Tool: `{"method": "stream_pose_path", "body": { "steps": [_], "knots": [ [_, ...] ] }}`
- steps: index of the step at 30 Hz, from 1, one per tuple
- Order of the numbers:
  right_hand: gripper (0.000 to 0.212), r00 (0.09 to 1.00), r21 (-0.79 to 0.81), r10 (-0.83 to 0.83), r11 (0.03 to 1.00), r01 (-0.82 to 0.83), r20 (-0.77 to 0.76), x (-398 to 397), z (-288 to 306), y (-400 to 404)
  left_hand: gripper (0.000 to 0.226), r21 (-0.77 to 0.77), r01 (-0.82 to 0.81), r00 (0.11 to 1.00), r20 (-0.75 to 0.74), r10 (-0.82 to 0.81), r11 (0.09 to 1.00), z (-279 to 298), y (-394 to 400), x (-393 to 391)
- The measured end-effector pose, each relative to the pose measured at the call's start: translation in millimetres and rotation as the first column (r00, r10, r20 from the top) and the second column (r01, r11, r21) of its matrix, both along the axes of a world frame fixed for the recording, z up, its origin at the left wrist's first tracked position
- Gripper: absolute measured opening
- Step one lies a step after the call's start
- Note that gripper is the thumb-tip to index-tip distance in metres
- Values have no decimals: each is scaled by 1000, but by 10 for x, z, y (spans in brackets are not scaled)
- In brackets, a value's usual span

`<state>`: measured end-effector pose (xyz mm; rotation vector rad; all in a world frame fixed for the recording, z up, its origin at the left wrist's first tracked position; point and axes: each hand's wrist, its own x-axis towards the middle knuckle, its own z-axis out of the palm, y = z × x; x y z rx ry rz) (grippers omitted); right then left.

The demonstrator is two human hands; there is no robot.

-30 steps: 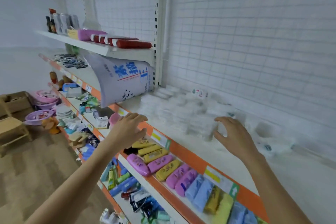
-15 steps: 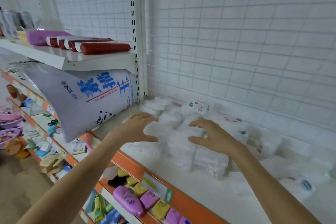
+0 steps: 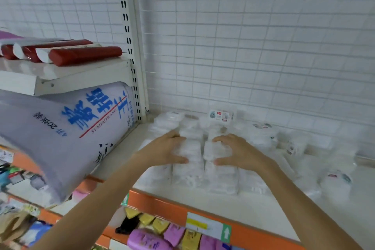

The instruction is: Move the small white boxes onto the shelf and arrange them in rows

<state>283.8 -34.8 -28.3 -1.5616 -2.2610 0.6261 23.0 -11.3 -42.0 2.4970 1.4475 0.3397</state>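
Several small white boxes [image 3: 188,172] stand in stacks and rows on the white shelf [image 3: 249,211] with an orange front edge. My left hand [image 3: 162,151] grips the left side of one stack [image 3: 191,148], fingers over the top and thumb at the front. My right hand [image 3: 239,153] grips the neighbouring stack [image 3: 216,150] in the same way from the right. More boxes lie loose to the right [image 3: 262,135], and one with a printed label [image 3: 221,116] stands at the back by the wire wall.
A large lilac sack with blue characters [image 3: 71,134] leans in on the left of the shelf. Red tubes [image 3: 85,55] lie on an upper shelf beside the slotted post [image 3: 132,46]. Purple and yellow packets [image 3: 154,237] fill the shelf below.
Both hands have moved inward and down onto two neighbouring stacks and closed round them. The view has come closer to the shelf and turned right.
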Motion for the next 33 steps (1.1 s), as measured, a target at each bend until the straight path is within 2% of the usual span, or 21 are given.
{"method": "stream_pose_path", "body": {
  "steps": [4,8,12,15,17,18,21,24,26,30,33],
  "knots": [
    [41,988,50,-93,994,100,-121,-21,33,-85,76,-9,146,987,72,-145,989,-25,26,-71],
    [21,932,53,-213,970,238,-295,-27,122,-192,61,-40,242,961,149,-234,969,-57,112,-170],
    [27,819,63,-373,895,442,-437,-75,249,-292,55,78,232,945,217,-243,970,-58,90,-157],
    [28,730,-17,-462,850,526,-504,-96,333,-317,40,92,158,902,393,-182,983,32,53,-113],
    [25,695,-130,-494,852,508,-522,-97,365,-328,17,30,89,816,572,-90,996,125,26,-68],
    [22,686,-176,-506,852,494,-523,-92,375,-340,15,11,42,767,640,-40,999,165,19,-43],
    [18,694,-240,-479,876,419,-537,-64,390,-392,28,-43,-79,668,739,85,996,243,36,15],
    [22,704,-261,-429,903,340,-566,-37,391,-429,35,-250,-47,530,814,236,967,314,38,46],
    [23,682,-264,-405,914,307,-609,-26,404,-447,29,-383,16,427,838,340,924,368,15,67],
    [22,579,-306,-407,914,268,-706,-5,386,-450,21,-557,68,280,807,520,827,451,-23,121],
    [21,521,-321,-394,919,228,-757,13,331,-421,21,-617,147,213,783,584,773,449,-31,130]
  ]
}}
